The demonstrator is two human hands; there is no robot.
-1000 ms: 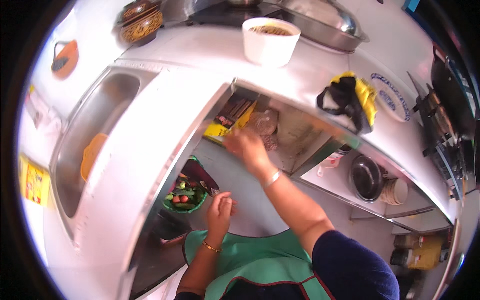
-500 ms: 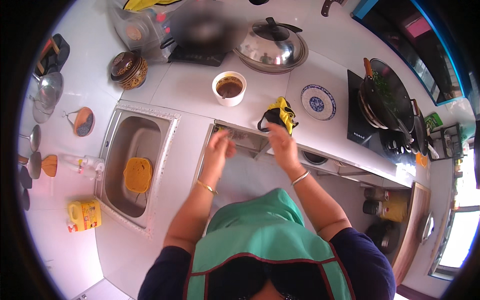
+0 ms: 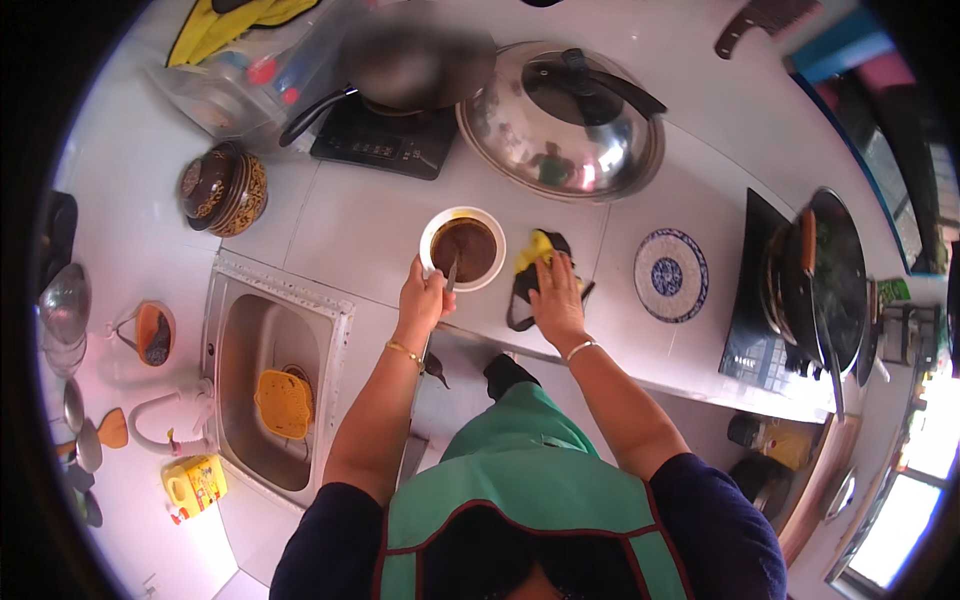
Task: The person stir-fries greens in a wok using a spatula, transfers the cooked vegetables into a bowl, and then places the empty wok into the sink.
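Note:
At the near-left side of a white bowl [image 3: 426,236] of brown sauce, my left hand [image 3: 422,298] is closed against its wall. A spoon handle [image 3: 452,274] sticks out of the sauce beside my thumb; whether the thumb also touches it I cannot tell. My right hand [image 3: 556,295] lies flat, with fingers stretched out, on a crumpled yellow and black cloth [image 3: 523,284] just right of the bowl. Part of the cloth is hidden under the palm.
A blue-patterned plate [image 3: 671,276] lies to the right, before a wok [image 3: 835,285] on a stove. Behind stand a large domed lid [image 3: 560,130] and a blurred dark pan [image 3: 415,62] on a cooktop. At left are a sink [image 3: 232,420] with a yellow basket [image 3: 284,404] and a lidded pot [image 3: 228,190].
Both hands have gone forward from above the counter's front edge: the left to the bowl, the right down onto the cloth. The whole view has shifted, and a dark shoe now shows below.

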